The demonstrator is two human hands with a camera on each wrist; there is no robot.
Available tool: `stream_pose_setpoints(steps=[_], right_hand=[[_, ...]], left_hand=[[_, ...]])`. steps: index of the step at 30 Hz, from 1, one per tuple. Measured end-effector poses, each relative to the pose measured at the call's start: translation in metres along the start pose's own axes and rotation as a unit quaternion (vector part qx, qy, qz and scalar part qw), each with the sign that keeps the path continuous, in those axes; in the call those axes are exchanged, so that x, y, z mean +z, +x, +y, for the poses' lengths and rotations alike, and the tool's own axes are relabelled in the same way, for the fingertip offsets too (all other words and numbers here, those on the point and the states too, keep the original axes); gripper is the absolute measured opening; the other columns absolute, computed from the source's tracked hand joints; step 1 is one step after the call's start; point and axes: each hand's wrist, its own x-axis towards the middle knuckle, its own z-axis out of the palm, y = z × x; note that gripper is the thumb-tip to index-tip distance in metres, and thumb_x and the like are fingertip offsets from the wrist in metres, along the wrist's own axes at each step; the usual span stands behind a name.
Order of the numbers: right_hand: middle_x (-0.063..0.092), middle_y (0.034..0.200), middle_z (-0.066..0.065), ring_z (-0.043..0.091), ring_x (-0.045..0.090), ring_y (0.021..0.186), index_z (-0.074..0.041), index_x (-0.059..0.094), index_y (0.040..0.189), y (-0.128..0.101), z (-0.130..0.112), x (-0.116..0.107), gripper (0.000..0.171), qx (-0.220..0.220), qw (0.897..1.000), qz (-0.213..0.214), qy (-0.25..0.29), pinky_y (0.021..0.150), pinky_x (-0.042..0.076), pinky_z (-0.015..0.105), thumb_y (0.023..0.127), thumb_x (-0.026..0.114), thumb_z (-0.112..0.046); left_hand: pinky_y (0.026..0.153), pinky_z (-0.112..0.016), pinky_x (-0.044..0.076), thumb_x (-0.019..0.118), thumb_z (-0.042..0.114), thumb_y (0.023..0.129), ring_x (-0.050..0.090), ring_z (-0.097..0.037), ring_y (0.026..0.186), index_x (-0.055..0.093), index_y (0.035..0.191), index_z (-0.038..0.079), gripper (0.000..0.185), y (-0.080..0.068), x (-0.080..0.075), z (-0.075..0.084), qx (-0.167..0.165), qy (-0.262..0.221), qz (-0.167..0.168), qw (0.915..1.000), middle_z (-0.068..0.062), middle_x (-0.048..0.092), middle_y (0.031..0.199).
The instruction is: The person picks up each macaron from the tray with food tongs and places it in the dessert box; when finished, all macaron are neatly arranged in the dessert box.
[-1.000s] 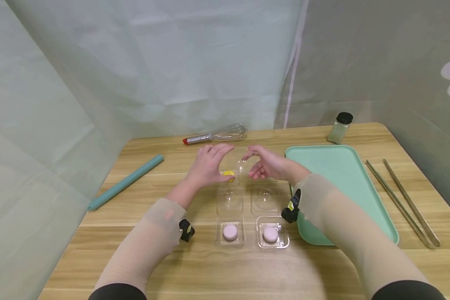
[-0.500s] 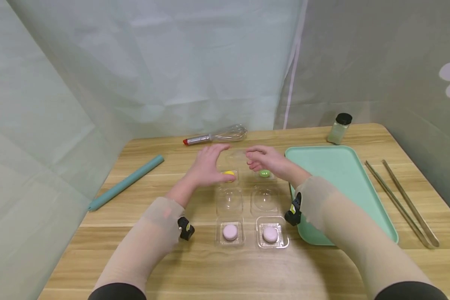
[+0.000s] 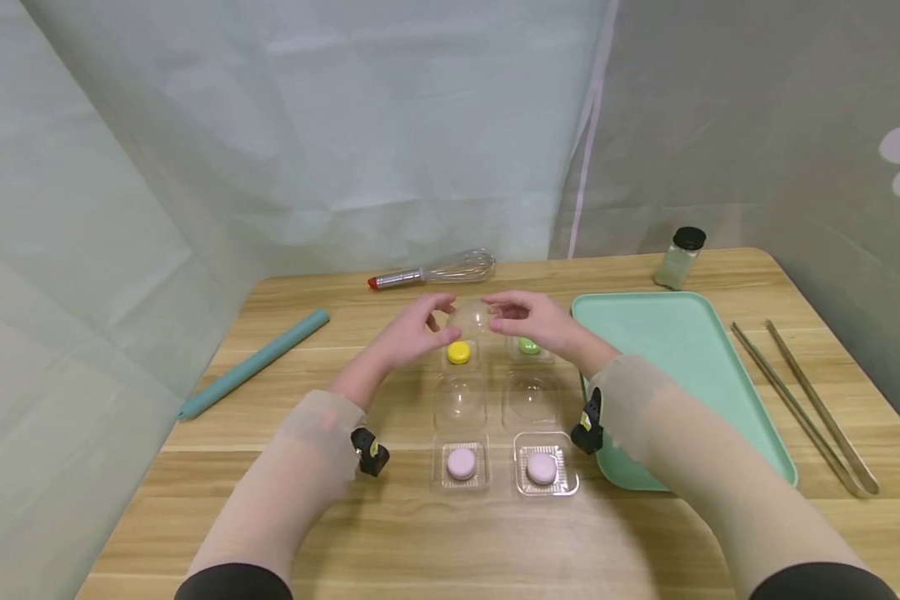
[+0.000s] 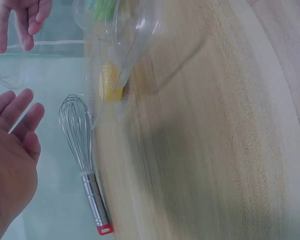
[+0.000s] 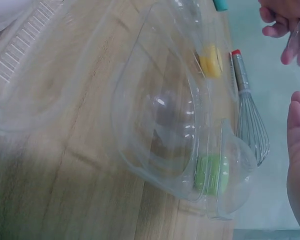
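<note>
Over the light wood-grain desk (image 3: 397,533), walled by pale grey-green sheeting (image 3: 420,125), the left hand (image 3: 409,335) and right hand (image 3: 537,321), fingers bent, grasp between them a clear domed plastic lid (image 3: 473,316).

Glossy clear plastic forms the domed lids (image 3: 471,315) mid-frame; the yellow macaron (image 3: 458,352) looks smooth. The wood-grained worktop (image 3: 420,550) has a soft sheen (brightest at lower centre). Whisk (image 3: 461,267) and tongs (image 3: 821,406): shiny metal. Tray (image 3: 667,367): smooth, matt. Backdrop (image 3: 420,150): creased, cloth-like.
</note>
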Motion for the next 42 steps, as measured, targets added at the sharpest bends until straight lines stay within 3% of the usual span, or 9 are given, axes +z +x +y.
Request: stream_pose_setpoints(steps=[5,9,12,18,28,35,42], right_hand=[[0.058,0.124,0.01,0.024,0.056,0.108,-0.013,0.054,0.132,0.002,0.001,0.001,0.053,-0.013,1.0,-0.011,-0.009,0.087,0.048,0.038,0.084,0.072,-0.024],[0.059,0.122,0.012,0.023,0.058,0.104,-0.014,0.053,0.133,0.005,0.002,0.002,0.056,-0.017,0.999,-0.029,-0.028,0.084,0.049,0.037,0.082,0.073,-0.024],[0.057,0.126,0.009,0.022,0.058,0.104,-0.016,0.05,0.135,0.007,0.003,0.003,0.061,-0.019,0.996,-0.045,-0.07,0.084,0.049,0.037,0.081,0.074,-0.026],[0.047,0.138,0.006,0.023,0.055,0.108,-0.013,0.041,0.141,0.012,-0.001,0.009,0.073,-0.036,0.981,-0.075,-0.173,0.084,0.048,0.038,0.079,0.075,-0.029],[0.043,0.141,0.01,0.029,0.055,0.11,-0.005,0.04,0.14,0.025,-0.009,0.025,0.075,-0.026,0.965,-0.095,-0.244,0.092,0.045,0.041,0.079,0.075,-0.027],[0.043,0.141,0.013,0.031,0.045,0.124,-0.001,0.04,0.139,0.031,-0.004,0.034,0.075,-0.007,0.959,-0.109,-0.263,0.102,0.035,0.044,0.078,0.076,-0.027],[0.046,0.138,0.014,0.029,0.042,0.126,-0.001,0.043,0.137,0.035,0.001,0.04,0.073,0.003,0.95,-0.116,-0.29,0.106,0.03,0.042,0.077,0.075,-0.029]], left_hand=[[0.077,-0.039,0.046,0.071,0.04,0.079,0.051,-0.024,0.101,0.044,0.138,0.009,0.072,-0.001,-0.001,0.001,-0.011,-0.02,-0.009,0.9997,-0.005,0.054,0.125],[0.08,-0.04,0.045,0.076,0.04,0.074,0.051,-0.027,0.105,0.048,0.135,0.008,0.074,-0.002,-0.001,0.0,-0.007,-0.005,-0.011,0.9999,-0.005,0.054,0.123],[0.082,-0.04,0.045,0.076,0.042,0.073,0.05,-0.025,0.105,0.049,0.135,0.01,0.075,-0.002,-0.001,-0.003,-0.006,0.02,-0.01,0.9997,-0.005,0.052,0.124],[0.087,-0.045,0.045,0.077,0.043,0.07,0.05,-0.026,0.109,0.046,0.137,0.011,0.081,-0.002,-0.001,-0.007,-0.004,0.068,-0.011,0.9976,-0.007,0.048,0.129],[0.107,-0.053,0.022,0.076,0.047,0.072,0.031,-0.034,0.132,0.043,0.14,0.009,0.084,-0.003,-0.002,-0.025,-0.017,0.135,-0.029,0.9903,-0.014,0.04,0.143],[0.11,-0.051,0.01,0.073,0.047,0.075,0.025,-0.035,0.135,0.041,0.141,0.008,0.083,-0.002,0.003,-0.034,-0.029,0.147,-0.057,0.9871,-0.016,0.037,0.145],[0.111,-0.049,0.004,0.072,0.047,0.076,0.027,-0.034,0.135,0.04,0.141,0.007,0.082,-0.004,0.007,-0.037,-0.037,0.15,-0.071,0.9855,-0.017,0.039,0.144]])
